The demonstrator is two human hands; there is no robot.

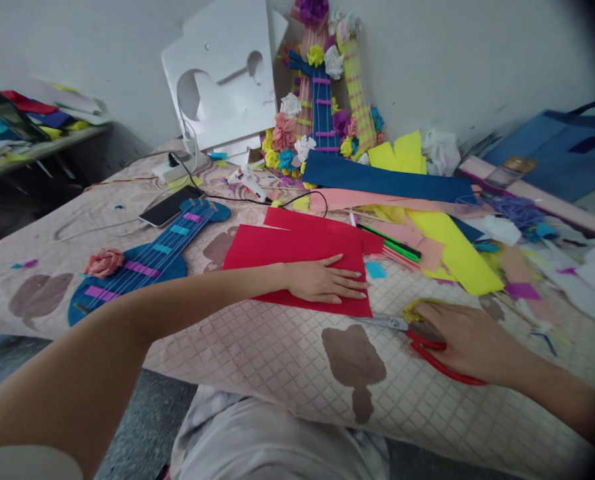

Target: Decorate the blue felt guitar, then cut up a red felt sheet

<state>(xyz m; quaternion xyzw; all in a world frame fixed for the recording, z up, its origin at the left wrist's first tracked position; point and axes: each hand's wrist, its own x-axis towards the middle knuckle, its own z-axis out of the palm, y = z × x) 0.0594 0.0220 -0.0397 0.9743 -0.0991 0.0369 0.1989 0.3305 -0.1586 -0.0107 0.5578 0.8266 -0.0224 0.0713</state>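
Observation:
A red sheet of paper or felt (272, 250) lies on the patterned tablecloth in front of me. My left hand (322, 280) rests flat on it, fingers spread toward the right. Low at the sheet's right corner, my right hand (447, 333) grips a pair of scissors (425, 345) with red and yellow handles. The scissor blades point left at the red sheet's lower edge, and their tips are partly hidden there. Behind the first sheet lies another red piece (322, 230). Left of my forearm is a blue paper guitar (157, 263) with a pink paper flower (105, 263).
A black phone (167, 207), a glue gun (247, 183) with its cord and a white power strip (180, 168) lie behind. Markers (397, 248), yellow strips (460, 257) and a dark blue strip (382, 177) are at right. Decorated guitars (322, 100) lean against the wall.

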